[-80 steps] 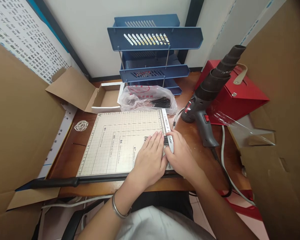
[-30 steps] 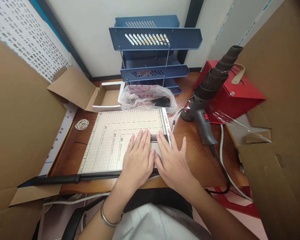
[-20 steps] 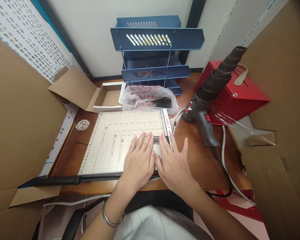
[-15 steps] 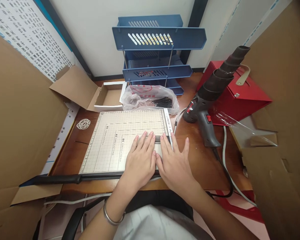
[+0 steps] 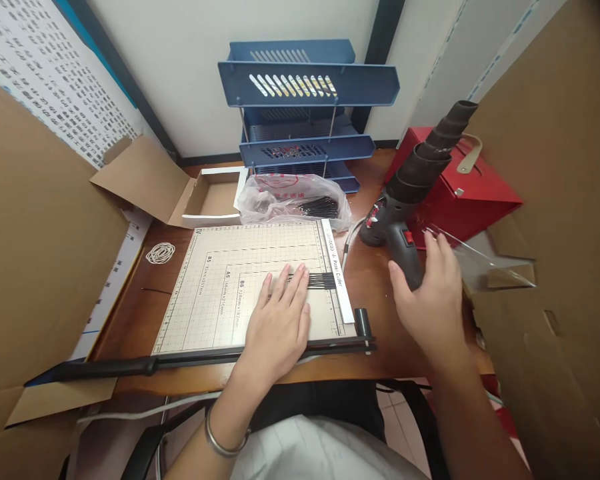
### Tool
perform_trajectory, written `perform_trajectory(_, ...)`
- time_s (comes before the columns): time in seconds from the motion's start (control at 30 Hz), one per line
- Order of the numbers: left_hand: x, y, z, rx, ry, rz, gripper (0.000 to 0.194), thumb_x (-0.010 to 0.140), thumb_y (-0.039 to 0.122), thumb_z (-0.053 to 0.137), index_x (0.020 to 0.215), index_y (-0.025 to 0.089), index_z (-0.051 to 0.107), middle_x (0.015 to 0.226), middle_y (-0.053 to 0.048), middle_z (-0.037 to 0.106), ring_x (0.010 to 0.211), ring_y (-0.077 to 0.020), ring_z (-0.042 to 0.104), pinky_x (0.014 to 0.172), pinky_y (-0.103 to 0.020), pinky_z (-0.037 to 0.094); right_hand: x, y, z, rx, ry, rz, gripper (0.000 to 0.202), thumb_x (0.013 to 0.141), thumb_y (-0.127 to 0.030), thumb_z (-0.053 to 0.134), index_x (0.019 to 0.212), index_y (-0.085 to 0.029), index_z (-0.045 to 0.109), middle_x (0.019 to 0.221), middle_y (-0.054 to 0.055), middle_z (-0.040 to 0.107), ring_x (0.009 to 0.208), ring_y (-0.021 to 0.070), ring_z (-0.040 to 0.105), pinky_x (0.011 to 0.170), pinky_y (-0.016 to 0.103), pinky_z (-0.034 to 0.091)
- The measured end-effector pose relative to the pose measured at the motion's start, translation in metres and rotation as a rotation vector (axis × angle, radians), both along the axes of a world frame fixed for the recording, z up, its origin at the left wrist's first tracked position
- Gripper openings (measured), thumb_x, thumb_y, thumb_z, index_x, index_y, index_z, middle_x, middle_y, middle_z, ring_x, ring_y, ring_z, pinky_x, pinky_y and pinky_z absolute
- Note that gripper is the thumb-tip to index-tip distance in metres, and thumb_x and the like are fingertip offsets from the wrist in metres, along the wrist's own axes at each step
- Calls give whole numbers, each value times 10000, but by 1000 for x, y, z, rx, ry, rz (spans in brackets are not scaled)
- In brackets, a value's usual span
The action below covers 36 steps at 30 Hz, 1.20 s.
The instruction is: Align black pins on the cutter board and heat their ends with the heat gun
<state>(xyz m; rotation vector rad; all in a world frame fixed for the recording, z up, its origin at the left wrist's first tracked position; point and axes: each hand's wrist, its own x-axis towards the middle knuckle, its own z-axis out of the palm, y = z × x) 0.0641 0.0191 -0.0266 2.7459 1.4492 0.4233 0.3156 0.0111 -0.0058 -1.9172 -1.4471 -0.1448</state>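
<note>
And here's the left hand (image 5: 279,323), laid flat and palm down on the paper cutter (image 5: 205,287), its fingers stretched forward with slim gaps, thumb out to the side. Under those fingertips runs a row of thin black strands (image 5: 321,281), side by side on the gridded board, their right ends up at the white rail (image 5: 338,273). No pinch there, just fingers lying over the top.

Over on the right, the right hand (image 5: 433,300) is at the heat gun (image 5: 417,177)! Thumb on one side of the grip, fingers on the other, a wide gap between them, and whether skin meets the grip one cannot tell. The gun stands on the bench (image 5: 380,313), nozzle tilted up, just in front of a red box (image 5: 480,200). Behind the cutter, a clear plastic bag (image 5: 270,203) holds more black strands (image 5: 323,207).
</note>
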Motion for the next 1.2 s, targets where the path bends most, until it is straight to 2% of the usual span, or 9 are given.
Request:
perform_trajectory(0.1, -3, -1, 4, 24, -63, 0, 575, 1082, 290, 369, 1625, 127, 272, 1671, -92, 371, 1573, -304, 284, 1273, -603, 234, 15, 15, -1, -65, 42, -42, 738, 938, -395, 573, 1593, -133, 357, 1583, 235, 449, 1464, 417, 440, 1163, 653, 389)
perform_trajectory(0.3, -6, -4, 14, 109, -274, 50, 363, 1046, 265, 500, 1399, 196, 554, 1426, -100, 653, 1407, -307, 520, 1247, -610, 254, 19, 26, -16, -75, 71, -9, 594, 939, -292, 492, 1518, -158, 486, 1501, 170, 569, 1343, 355, 565, 1114, 571, 474)
perform_trajectory(0.53, -16, -7, 4, 70, -444, 65, 313, 1021, 203, 556, 1333, 206, 586, 1354, -89, 687, 1353, -284, 553, 1238, -591, 297, 25, 27, -20, -76, -5, 7, 569, 948, -228, 431, 1510, -186, 513, 1461, 159, 587, 1317, 356, 561, 1088, 578, 482)
perform_trajectory(0.7, -19, -7, 4, 13, -596, 172, 201, 1015, 229, 585, 1200, 205, 662, 1157, -77, 736, 1121, -246, 633, 997, -436, 516, 22, 28, -21, -68, -20, -3, 550, 942, -218, 445, 1479, -146, 542, 1432, 192, 594, 1313, 369, 558, 1084, 597, 476)
perform_trajectory(0.8, -20, -6, 6, -44, -615, 236, 128, 1016, 265, 587, 1071, 216, 692, 1012, -53, 743, 983, -232, 637, 882, -393, 524, 11, 32, -12, 143, 85, -15, 460, 949, -320, 539, 1366, -145, 626, 1414, 194, 608, 1323, 351, 557, 1151, 594, 427)
perform_trajectory(0.9, -21, -4, 6, -113, -634, 284, 146, 1011, 315, 591, 981, 227, 703, 929, -37, 736, 873, -219, 632, 796, -367, 519, -1, 48, 5, 272, 651, 99, 453, 932, -557, 589, 1208, -206, 670, 1193, 137, 710, 1037, 265, 689, 1009, 503, 560)
perform_trajectory(1.0, -22, -3, 5, -152, -641, 317, 180, 1003, 350, 587, 945, 232, 711, 925, -36, 742, 838, -216, 637, 773, -365, 520, -2, 74, 22, 100, 1372, 404, 725, 871, -844, 402, 1103, -212, 671, 1172, 128, 705, 943, 236, 701, 862, 430, 627)
perform_trajectory(1.1, -21, -3, 4, -161, -632, 323, 193, 1001, 360, 580, 937, 236, 713, 927, -40, 746, 839, -220, 641, 771, -371, 521, 6, 98, 29, 190, 1903, 660, 737, 913, -785, 412, 1329, -204, 589, 1279, 114, 673, 1020, 192, 687, 842, 354, 635)
perform_trajectory(1.2, -20, -2, 3, -149, -619, 315, 188, 1005, 349, 574, 947, 232, 710, 925, -42, 745, 841, -221, 639, 779, -378, 519, 14, 115, 29, 379, 2696, 737, 807, 901, -625, 607, 1566, -237, 364, 1318, 115, 653, 892, 163, 701, 742, 355, 652)
